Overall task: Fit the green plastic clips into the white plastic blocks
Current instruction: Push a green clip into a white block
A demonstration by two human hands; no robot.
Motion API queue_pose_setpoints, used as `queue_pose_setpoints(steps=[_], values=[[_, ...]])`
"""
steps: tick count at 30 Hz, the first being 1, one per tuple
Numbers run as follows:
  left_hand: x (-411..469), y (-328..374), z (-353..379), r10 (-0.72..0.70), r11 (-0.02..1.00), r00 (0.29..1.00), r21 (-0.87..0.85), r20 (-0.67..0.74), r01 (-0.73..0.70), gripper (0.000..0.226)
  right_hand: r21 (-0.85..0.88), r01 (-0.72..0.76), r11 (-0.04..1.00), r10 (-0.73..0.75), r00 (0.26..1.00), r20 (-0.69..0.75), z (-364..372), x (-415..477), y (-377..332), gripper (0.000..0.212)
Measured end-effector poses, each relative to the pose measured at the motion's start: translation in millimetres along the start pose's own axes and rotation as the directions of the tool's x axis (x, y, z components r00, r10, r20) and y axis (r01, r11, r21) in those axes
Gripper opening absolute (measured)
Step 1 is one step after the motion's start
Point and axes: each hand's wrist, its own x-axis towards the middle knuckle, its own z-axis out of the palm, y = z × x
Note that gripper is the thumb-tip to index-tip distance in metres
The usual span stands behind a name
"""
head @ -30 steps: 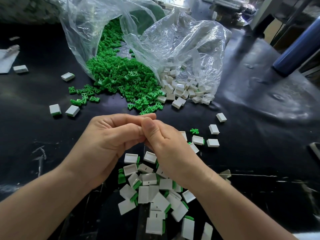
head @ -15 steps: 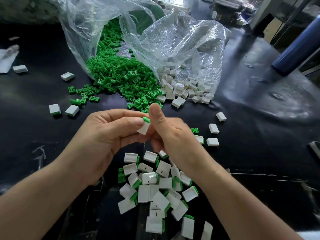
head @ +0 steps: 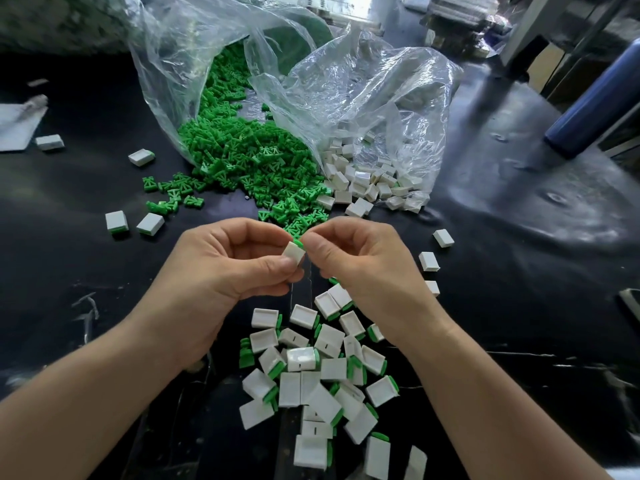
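Lying heaped toward the near edge of the black table (head: 519,306), the finished white rectangular plastic blocks with green clip ends showing (head: 313,362) sit just under the wrists, probably so each done piece can simply be dropped. Above them, the left hand (head: 221,271) grips one white plastic block (head: 292,254) between curled thumb and fingers. Its open end is turned toward the right hand (head: 367,261), whose thumb and forefinger pinch the small green plastic clip (head: 298,242) at that end. Only a green sliver shows, so the clip looks nearly seated.

Bare table lies left of the hands, and to the right past a few loose white blocks (head: 428,261). Toward the far edge, the spilled heap of green clips (head: 256,168) and the stock of empty white blocks (head: 360,181) pour from crumpled clear plastic bags (head: 363,91). The bag mouths face the person, which keeps both supplies within reach.
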Motion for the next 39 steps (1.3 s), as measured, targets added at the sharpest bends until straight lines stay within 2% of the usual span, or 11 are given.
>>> queue_pose_setpoints(steps=[4,8,12,18,20,24,26,30,33,36,39], values=[[-1,0,0,0.003,1.0,1.0,0.023,0.006,-0.004,0.034,-0.055,0.051,0.997,-0.052,0.999,-0.014,0,0,1,0.015],[-1,0,0,0.011,0.994,1.0,0.112,0.012,-0.012,0.029,-0.288,0.119,0.95,-0.138,0.989,-0.047,3,-2,0,0.02],[-2,1,0,0.014,0.988,1.0,0.154,0.026,-0.018,0.025,-0.426,0.169,0.889,-0.176,0.984,0.023,7,-4,0,0.018],[0,3,-3,-0.031,0.991,0.998,0.129,0.058,0.023,0.034,-0.49,0.226,0.842,-0.21,0.974,0.09,7,-6,-1,0.014],[1,2,-3,-0.032,0.992,0.998,0.122,0.051,0.026,0.032,-0.446,0.209,0.87,-0.198,0.978,0.073,7,-4,-1,0.015],[0,0,-1,-0.032,0.996,0.998,0.08,0.052,0.028,0.024,-0.283,0.107,0.953,-0.138,0.986,-0.09,-1,3,2,0.024],[-1,0,0,-0.018,0.992,0.997,0.127,0.071,0.009,0.027,-0.372,0.044,0.927,-0.109,0.982,-0.156,-9,8,8,0.025],[-7,4,5,-0.032,0.973,0.972,0.229,0.232,-0.023,0.028,-0.541,-0.075,0.838,-0.058,0.973,-0.224,-22,18,21,0.016],[-8,5,5,-0.029,0.967,0.967,0.253,0.251,-0.037,0.031,-0.638,-0.131,0.758,-0.069,0.958,-0.279,-29,25,29,0.031],[-6,5,3,-0.005,0.967,0.981,0.25,0.194,-0.044,0.036,-0.68,-0.111,0.725,-0.072,0.969,-0.235,-31,30,33,0.047],[-6,5,3,-0.001,0.967,0.983,0.249,0.183,-0.046,0.037,-0.712,-0.049,0.7,-0.018,0.996,-0.087,-26,33,40,0.051]])
